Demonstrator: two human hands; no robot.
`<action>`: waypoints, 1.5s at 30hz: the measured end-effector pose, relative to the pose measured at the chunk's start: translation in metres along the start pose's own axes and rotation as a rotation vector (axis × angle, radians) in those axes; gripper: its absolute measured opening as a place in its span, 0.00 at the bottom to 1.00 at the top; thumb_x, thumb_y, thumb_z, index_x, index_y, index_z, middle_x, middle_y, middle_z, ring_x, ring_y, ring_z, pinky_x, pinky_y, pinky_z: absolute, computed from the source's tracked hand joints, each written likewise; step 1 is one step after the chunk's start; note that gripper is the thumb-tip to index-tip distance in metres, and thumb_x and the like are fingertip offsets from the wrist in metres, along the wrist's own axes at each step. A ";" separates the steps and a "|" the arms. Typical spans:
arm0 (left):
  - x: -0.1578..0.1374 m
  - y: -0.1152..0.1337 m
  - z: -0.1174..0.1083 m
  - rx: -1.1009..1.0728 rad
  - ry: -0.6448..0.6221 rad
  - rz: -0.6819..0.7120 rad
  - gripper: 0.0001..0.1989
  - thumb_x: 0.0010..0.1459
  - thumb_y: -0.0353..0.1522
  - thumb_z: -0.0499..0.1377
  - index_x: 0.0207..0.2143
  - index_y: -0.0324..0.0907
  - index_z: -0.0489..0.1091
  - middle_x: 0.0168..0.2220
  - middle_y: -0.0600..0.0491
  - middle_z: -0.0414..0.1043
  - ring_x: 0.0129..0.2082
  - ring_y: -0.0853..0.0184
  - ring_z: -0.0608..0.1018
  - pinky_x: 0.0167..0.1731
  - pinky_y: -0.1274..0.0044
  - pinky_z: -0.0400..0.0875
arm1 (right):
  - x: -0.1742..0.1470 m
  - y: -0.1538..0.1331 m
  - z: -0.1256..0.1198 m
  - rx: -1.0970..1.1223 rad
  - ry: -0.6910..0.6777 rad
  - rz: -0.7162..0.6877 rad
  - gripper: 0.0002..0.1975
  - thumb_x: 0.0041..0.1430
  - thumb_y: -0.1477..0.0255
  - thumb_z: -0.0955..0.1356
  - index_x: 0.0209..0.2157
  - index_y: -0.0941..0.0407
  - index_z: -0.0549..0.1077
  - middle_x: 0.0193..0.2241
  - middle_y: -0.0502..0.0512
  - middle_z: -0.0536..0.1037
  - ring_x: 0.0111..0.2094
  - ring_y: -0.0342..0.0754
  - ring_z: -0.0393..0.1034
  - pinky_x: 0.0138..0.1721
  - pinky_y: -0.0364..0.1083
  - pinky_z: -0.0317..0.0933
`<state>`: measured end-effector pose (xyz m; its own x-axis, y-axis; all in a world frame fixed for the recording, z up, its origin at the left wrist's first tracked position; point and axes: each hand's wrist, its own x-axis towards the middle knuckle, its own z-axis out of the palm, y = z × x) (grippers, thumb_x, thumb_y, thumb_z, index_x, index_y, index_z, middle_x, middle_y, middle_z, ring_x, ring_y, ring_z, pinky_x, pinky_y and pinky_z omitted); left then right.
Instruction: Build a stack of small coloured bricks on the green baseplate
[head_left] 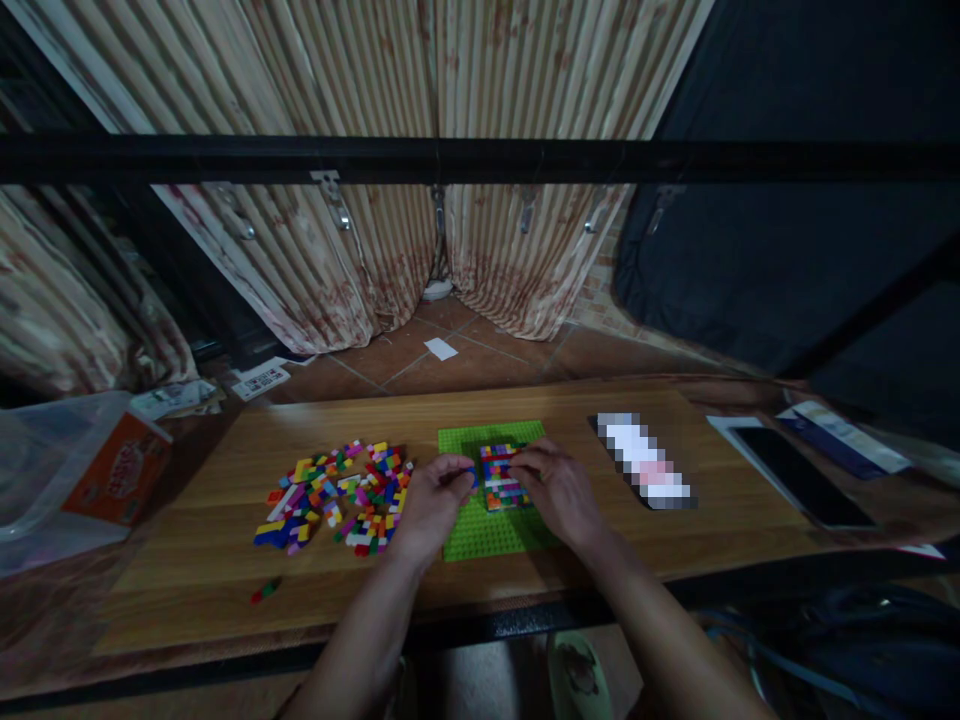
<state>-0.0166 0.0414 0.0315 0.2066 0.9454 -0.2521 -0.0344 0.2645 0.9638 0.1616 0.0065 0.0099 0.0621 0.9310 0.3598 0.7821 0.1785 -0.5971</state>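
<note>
A green baseplate (465, 535) lies on the wooden table, bearing a block of many-coloured toy bricks (501, 490) set in rows. My left hand (433, 505) is over the plate's left edge, its thumb and fingers pinched on a blue toy brick (473, 480), just left of the built block. My right hand (561, 492) reaches over the block's right side with its fingertips pressed together at the upper rows. Whatever sits between those fingertips is too small to make out. The hand hides part of the block.
A loose pile of toy bricks (345, 495) spreads left of the plate, with a red and green piece (264, 591) nearer the front edge. A blurred-out object (645, 460) and a dark tablet-like slab (806, 477) lie to the right. A clear plastic bin (67, 420) stands far left.
</note>
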 end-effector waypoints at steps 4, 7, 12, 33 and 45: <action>0.000 0.001 -0.001 0.018 -0.017 0.010 0.09 0.43 0.29 0.62 0.31 0.37 0.73 0.26 0.54 0.73 0.26 0.70 0.74 0.28 0.79 0.66 | 0.003 -0.002 0.001 -0.020 0.023 0.039 0.06 0.57 0.71 0.67 0.29 0.53 0.77 0.31 0.52 0.74 0.34 0.46 0.69 0.37 0.45 0.61; 0.000 0.002 -0.001 0.015 -0.021 0.009 0.09 0.44 0.29 0.62 0.31 0.37 0.73 0.27 0.53 0.74 0.26 0.70 0.74 0.28 0.79 0.66 | 0.003 -0.005 0.001 -0.043 0.031 0.062 0.07 0.57 0.70 0.67 0.28 0.53 0.76 0.30 0.52 0.74 0.33 0.47 0.69 0.36 0.46 0.60; -0.002 0.005 0.000 0.042 -0.022 0.028 0.08 0.44 0.29 0.61 0.31 0.37 0.73 0.26 0.53 0.74 0.26 0.70 0.74 0.29 0.78 0.66 | -0.001 -0.010 0.000 -0.075 0.015 0.036 0.09 0.59 0.72 0.65 0.28 0.53 0.76 0.30 0.53 0.74 0.34 0.47 0.68 0.36 0.45 0.60; 0.000 0.001 -0.002 0.036 -0.014 0.041 0.07 0.44 0.29 0.62 0.30 0.38 0.74 0.26 0.54 0.73 0.26 0.70 0.74 0.28 0.78 0.66 | 0.004 -0.009 0.007 0.134 0.174 0.223 0.07 0.51 0.70 0.66 0.26 0.55 0.77 0.29 0.54 0.75 0.31 0.47 0.69 0.35 0.46 0.62; 0.000 -0.003 0.000 -0.056 -0.026 -0.003 0.07 0.44 0.28 0.63 0.30 0.38 0.73 0.25 0.55 0.73 0.25 0.71 0.75 0.28 0.79 0.67 | 0.006 -0.004 0.016 0.305 0.192 0.329 0.07 0.48 0.69 0.68 0.23 0.56 0.77 0.27 0.54 0.75 0.30 0.47 0.70 0.33 0.45 0.63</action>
<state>-0.0169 0.0404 0.0290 0.2316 0.9397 -0.2516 -0.0880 0.2778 0.9566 0.1489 0.0166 0.0030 0.4109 0.8833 0.2256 0.4866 -0.0032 -0.8736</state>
